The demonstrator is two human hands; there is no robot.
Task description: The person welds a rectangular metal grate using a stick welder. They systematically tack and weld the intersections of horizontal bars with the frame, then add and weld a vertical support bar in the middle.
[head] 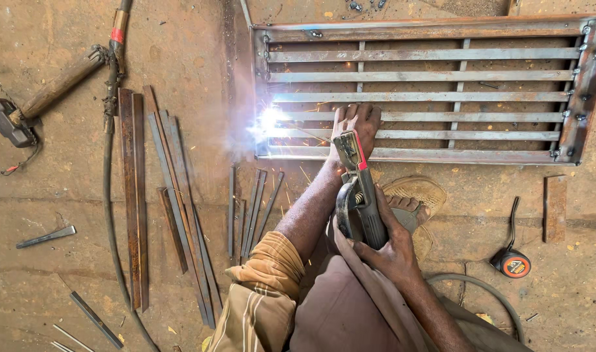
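Right hand (392,244), fingers clamped on a welding electrode holder (362,195) pointing toward eleven o'clock; left hand (355,127), fingers together, presses the metal grate (428,96), bars running three-to-nine, open floor below

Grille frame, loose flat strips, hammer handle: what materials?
Grille frame: looks like bare mild steel, rust-brown patches, grey sheen, arc sparking at its left end. Flat strips: seemingly the same steel, dull and rusty. Hammer handle: probably wood, brown and matte.

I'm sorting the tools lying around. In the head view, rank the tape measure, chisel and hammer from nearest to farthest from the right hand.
From the right hand:
1. Tape measure, on the floor to its right.
2. Chisel, far left.
3. Hammer, upper left, farthest.
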